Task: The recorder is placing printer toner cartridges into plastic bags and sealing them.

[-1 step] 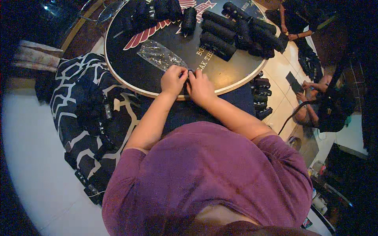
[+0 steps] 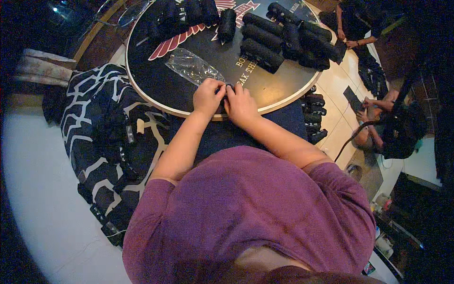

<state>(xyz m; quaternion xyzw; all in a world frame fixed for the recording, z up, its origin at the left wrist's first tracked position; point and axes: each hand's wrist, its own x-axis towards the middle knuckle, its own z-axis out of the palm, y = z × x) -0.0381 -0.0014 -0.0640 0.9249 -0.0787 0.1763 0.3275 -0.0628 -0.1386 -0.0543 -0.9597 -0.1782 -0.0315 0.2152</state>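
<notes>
Both hands meet near the front rim of a round dark table printed with a red wing and lettering. My left hand is closed in a pinch. Opposite it, the bent fingers of my right hand press together. A small dark thing shows between the fingertips, too hidden to name. A crinkled clear plastic bag lies on the table, its near end touching the left fingers. Farther back are several black rolled bundles, grouped at right, and another bundle apart from them.
More black bundles are stacked beside the table's right side. A black-and-white patterned cloth covers something at left, with dark items on it. At right a person handles a dark flat piece; another person's hands work at upper right.
</notes>
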